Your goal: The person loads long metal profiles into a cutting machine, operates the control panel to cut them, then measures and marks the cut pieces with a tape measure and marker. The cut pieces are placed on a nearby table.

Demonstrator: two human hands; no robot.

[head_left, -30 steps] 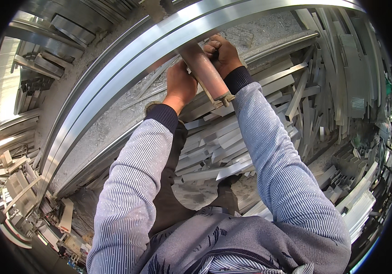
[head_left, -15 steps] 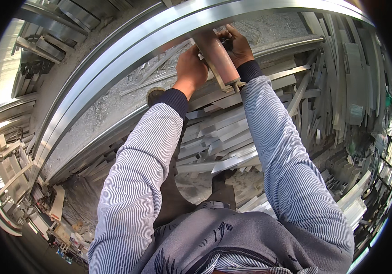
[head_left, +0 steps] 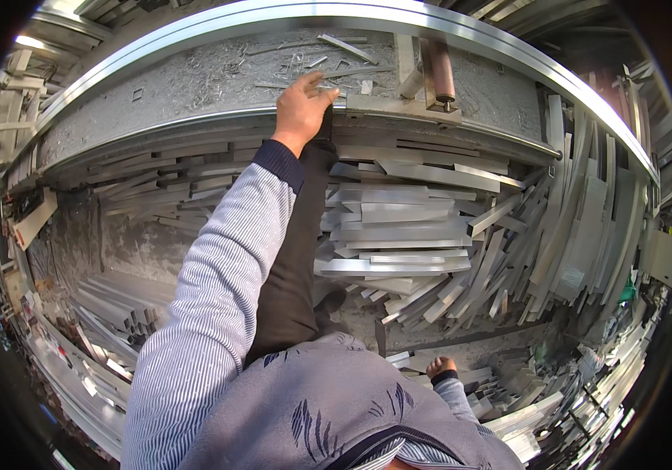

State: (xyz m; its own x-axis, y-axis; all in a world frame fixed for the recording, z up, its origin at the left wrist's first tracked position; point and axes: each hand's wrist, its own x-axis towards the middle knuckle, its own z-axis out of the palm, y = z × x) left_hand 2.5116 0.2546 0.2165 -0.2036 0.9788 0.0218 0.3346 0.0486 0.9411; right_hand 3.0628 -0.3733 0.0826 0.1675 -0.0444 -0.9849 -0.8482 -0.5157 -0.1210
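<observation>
My left hand (head_left: 301, 111) is over the near side of a dusty metal bench (head_left: 195, 74), fingers and thumb apart, nothing in its grasp. Just beyond it lie thin aluminium strips (head_left: 348, 48) and small scraps. Along the far side of the bench runs a long silver aluminium profile (head_left: 273, 9). A reddish-brown roller (head_left: 441, 74) on a metal bracket (head_left: 406, 111) stands right of my left hand, apart from it. Low beside my body is my right hand (head_left: 441, 366), its fingers curled; whether anything is inside them is hidden.
Beneath the bench, cut aluminium lengths (head_left: 399, 211) are stacked in layers. More long pieces (head_left: 579, 204) lean in a bunch at the right. My leg (head_left: 293, 258) reaches up to the bench edge. Further offcuts (head_left: 524, 407) lie at the lower right.
Both hands have come off the roller. My right hand has dropped down beside my body, and the left is now over the bench. The view has shifted, with the roller now further right.
</observation>
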